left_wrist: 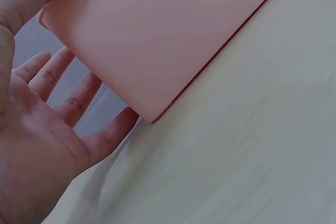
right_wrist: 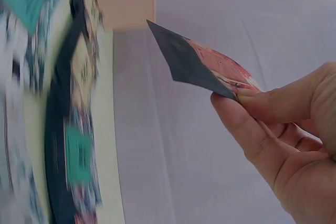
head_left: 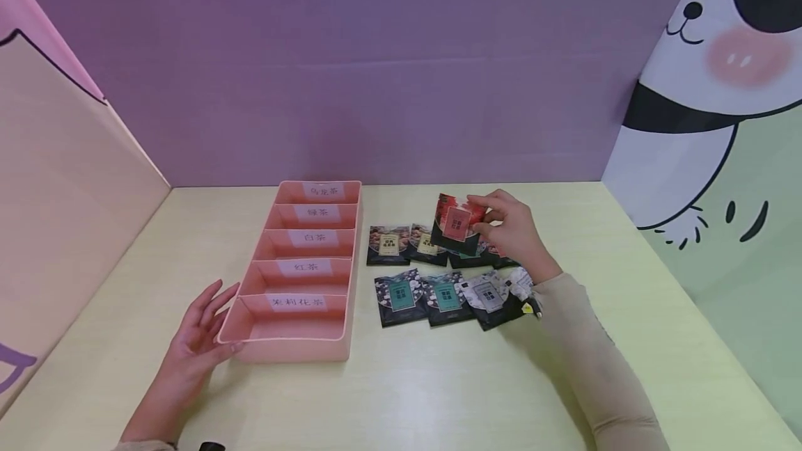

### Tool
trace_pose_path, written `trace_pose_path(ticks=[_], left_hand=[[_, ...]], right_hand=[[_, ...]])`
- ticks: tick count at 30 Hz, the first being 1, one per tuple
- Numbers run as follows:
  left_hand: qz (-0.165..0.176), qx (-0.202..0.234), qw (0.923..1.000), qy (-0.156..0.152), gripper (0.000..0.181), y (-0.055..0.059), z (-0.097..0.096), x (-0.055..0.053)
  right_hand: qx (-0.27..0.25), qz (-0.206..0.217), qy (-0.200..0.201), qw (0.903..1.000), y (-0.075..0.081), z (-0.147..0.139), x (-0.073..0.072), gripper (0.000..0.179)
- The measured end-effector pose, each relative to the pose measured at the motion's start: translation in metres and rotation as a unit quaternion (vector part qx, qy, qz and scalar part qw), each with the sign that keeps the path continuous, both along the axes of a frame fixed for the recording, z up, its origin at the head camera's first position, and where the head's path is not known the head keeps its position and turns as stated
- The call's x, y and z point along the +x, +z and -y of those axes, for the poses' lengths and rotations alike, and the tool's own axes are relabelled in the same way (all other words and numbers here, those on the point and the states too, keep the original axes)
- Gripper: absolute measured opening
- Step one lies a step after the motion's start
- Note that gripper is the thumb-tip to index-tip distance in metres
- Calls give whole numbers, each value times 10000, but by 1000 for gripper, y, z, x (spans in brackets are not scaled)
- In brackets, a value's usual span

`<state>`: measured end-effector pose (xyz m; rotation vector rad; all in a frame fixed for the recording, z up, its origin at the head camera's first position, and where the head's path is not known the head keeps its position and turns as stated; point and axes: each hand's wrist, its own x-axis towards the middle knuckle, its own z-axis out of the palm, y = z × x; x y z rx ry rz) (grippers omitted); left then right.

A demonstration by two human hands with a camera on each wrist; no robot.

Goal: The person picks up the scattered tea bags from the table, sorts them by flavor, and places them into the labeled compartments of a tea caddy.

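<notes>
My right hand pinches a red and black tea sachet at its edge, between thumb and fingers. The sachet is raised over the back row of sachets; in the right wrist view it tilts, dark lower part away from the hand. At the near left corner of a pink compartment box, my left hand rests with fingers spread and fairly straight along the side. Its thumb lies at the front rim. From the left wrist, the box's plain pink wall shows beside the extended fingers.
Sachets lie in two rows right of the box: yellow-labelled ones behind, green-labelled ones and a white-and-black one in front. Each box compartment bears a white label. A purple wall stands behind the table.
</notes>
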<state>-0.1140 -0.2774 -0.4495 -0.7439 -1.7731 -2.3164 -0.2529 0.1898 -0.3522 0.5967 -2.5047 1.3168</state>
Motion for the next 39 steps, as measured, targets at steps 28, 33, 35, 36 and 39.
trace_pose_path(ticks=[28,33,35,36,39], left_hand=[[65,-111,9999,44,93,-1,1,2],[14,-99,9999,-44,93,-3,-1,2],[46,-123,9999,-6,93,-3,-1,2],[75,-145,9999,30,93,-2,-1,2],[173,-247,9995,137,92,0,0,2]], right_hand=[[-743,-1098,2025,9703,4,137,27,41],[-964,-1889,2102,9544,-11,152,31,40],[-1033,-2189,2167,9458,-17,157,31,40],[-1023,-2363,2183,9413,-19,160,30,39],[-836,-2742,2302,9300,-24,165,29,37]])
